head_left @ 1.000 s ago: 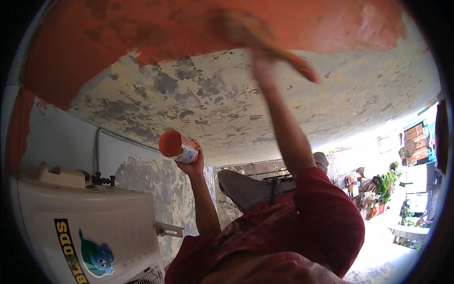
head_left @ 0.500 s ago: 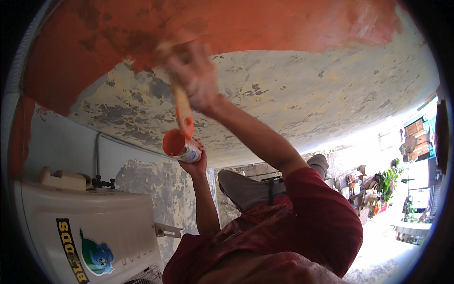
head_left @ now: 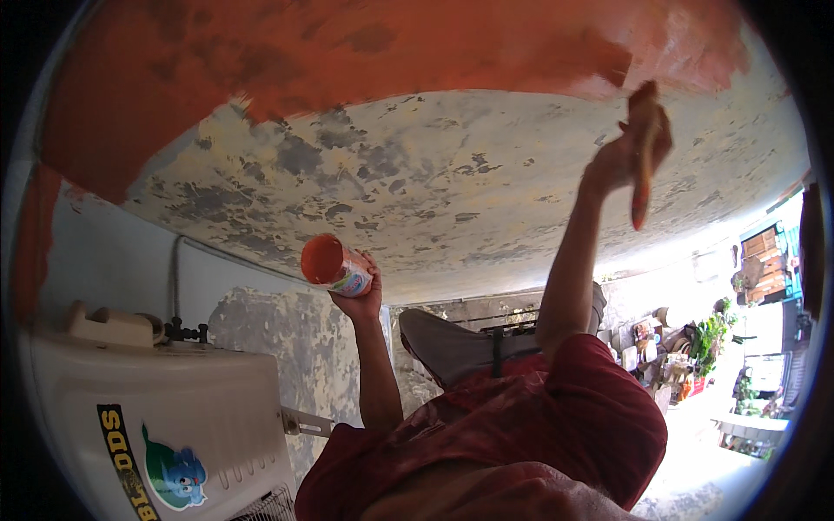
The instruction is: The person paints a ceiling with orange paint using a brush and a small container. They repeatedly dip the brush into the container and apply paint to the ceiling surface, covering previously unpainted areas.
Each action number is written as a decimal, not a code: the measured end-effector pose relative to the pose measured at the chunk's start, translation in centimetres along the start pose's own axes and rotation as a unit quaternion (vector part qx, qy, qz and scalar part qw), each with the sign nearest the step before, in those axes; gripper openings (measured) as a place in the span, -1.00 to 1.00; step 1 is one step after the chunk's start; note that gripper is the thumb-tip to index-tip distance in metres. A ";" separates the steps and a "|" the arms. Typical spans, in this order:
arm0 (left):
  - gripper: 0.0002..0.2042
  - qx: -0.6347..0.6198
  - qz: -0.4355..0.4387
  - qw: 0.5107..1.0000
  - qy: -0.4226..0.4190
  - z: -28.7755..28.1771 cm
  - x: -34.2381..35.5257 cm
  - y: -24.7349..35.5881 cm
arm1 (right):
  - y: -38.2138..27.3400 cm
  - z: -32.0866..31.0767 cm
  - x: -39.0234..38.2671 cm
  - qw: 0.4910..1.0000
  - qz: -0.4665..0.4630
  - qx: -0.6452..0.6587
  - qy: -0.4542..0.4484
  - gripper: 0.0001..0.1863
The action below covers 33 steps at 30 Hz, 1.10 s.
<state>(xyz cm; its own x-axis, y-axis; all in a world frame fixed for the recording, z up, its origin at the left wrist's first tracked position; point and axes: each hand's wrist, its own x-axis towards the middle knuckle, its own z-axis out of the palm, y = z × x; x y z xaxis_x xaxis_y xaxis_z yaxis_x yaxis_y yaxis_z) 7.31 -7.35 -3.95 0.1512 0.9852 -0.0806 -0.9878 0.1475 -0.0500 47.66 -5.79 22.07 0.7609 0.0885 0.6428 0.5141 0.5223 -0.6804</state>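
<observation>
My left hand [head_left: 363, 302] is wrapped round a small printed tub [head_left: 349, 276], tilted so that its orange-coated inside shows. Up and to the right, my right hand [head_left: 612, 163] grips a paintbrush [head_left: 643, 143] with a wooden handle. The handle's end is smeared with orange and points down; the head is raised close to the lower edge of the orange paint. Whether the bristles touch the wall I cannot tell. Fresh orange paint [head_left: 434, 48] covers the upper part of the wall, and the peeling grey and yellowish wall surface [head_left: 486, 174] shows below it.
A cream air-conditioner outdoor unit [head_left: 234, 391] with stickers stands at the lower left, with valves [head_left: 187, 332] and a metal bracket [head_left: 306, 423] sticking out. A grey pipe [head_left: 226, 254] runs along the wall. Green plants [head_left: 712, 334] and assorted household clutter lie far right.
My right hand has swept the paintbrush from the left, above the tub, far over to the right. The left hand and tub have hardly moved.
</observation>
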 end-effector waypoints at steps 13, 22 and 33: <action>-0.40 0.029 0.062 0.997 0.042 -1.1 -2.5 4.4 | -14.8 26.0 -29.6 0.860 -0.221 0.128 -0.442 -0.53; -0.38 0.001 0.089 0.996 0.017 -1.7 -3.1 6.3 | -5.8 15.4 -19.0 0.943 -0.010 0.211 -0.258 -0.59; -0.40 -0.004 0.073 0.997 -0.005 -3.2 -2.1 7.3 | -5.8 18.2 -24.6 0.959 -0.220 0.007 -0.178 -0.64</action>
<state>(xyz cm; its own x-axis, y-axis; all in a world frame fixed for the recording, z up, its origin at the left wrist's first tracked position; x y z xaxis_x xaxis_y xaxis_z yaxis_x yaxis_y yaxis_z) -0.07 -8.59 -7.31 0.0052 0.9970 -0.0776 -0.9989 0.0016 -0.0471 18.81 4.44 16.61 0.2868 0.1391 0.9478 0.7469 0.5871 -0.3122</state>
